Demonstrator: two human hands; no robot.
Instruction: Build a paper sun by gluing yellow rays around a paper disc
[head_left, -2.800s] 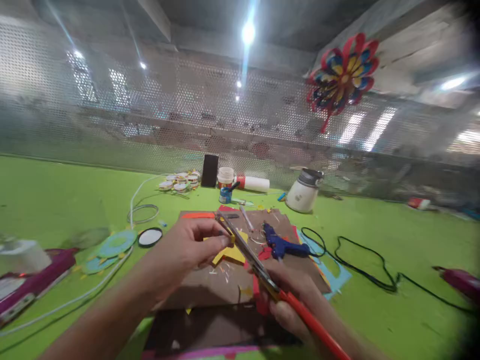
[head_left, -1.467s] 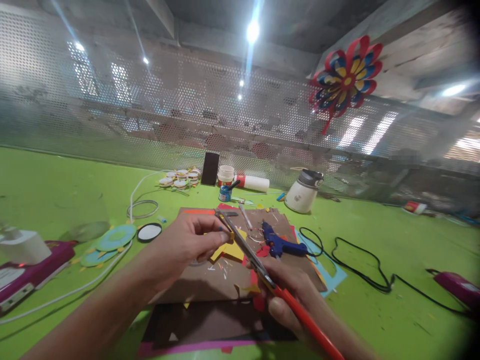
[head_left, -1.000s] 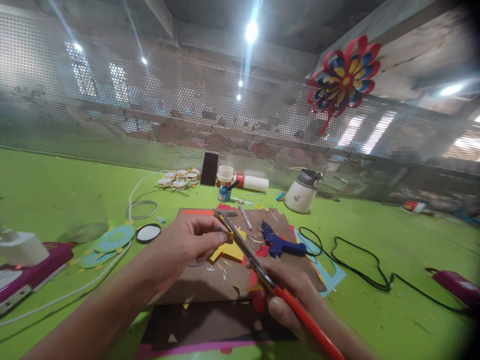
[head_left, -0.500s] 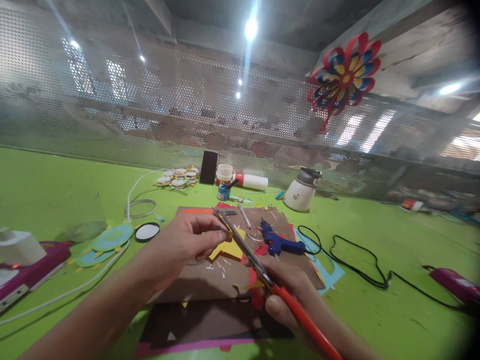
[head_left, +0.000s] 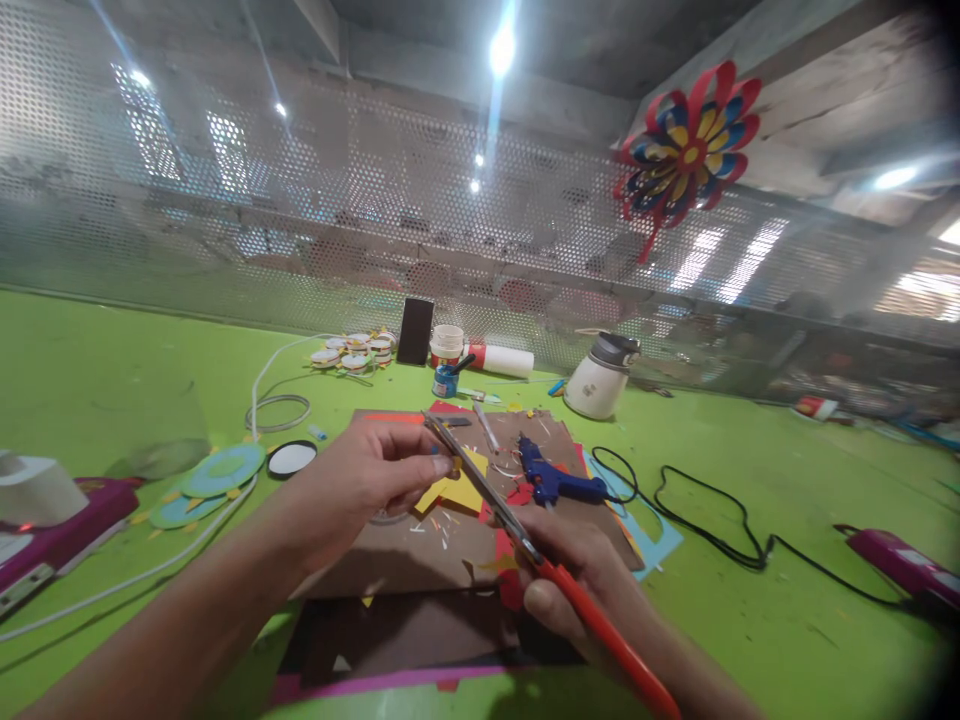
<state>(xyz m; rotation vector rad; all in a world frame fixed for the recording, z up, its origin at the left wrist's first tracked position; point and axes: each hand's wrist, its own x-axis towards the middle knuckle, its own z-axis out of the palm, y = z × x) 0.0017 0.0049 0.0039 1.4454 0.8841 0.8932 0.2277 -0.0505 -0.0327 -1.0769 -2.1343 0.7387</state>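
Note:
My right hand [head_left: 577,560] is closed round a pair of scissors [head_left: 487,490] with red-orange handles, the long blades pointing up and left. My left hand [head_left: 382,470] pinches a small yellow piece of paper [head_left: 456,466] between thumb and fingertips, right beside the blades. Most of that piece is hidden by the fingers. Below the hands, yellow paper [head_left: 465,492] lies on a brown board [head_left: 405,575] strewn with small clippings. A blue glue gun [head_left: 559,478] rests on the board to the right of the blades.
A cutter knife [head_left: 450,421] lies at the board's far edge. Behind stand a phone [head_left: 415,331], a blue jar [head_left: 445,380] and a white pot [head_left: 598,380]. Left are a round lid [head_left: 292,459] and a purple power strip [head_left: 67,540]. A black cord [head_left: 705,540] runs right.
Both hands keep nearly the same hold beside the scissors. The yellow piece shows less between my left fingertips than before. The view has shifted slightly.

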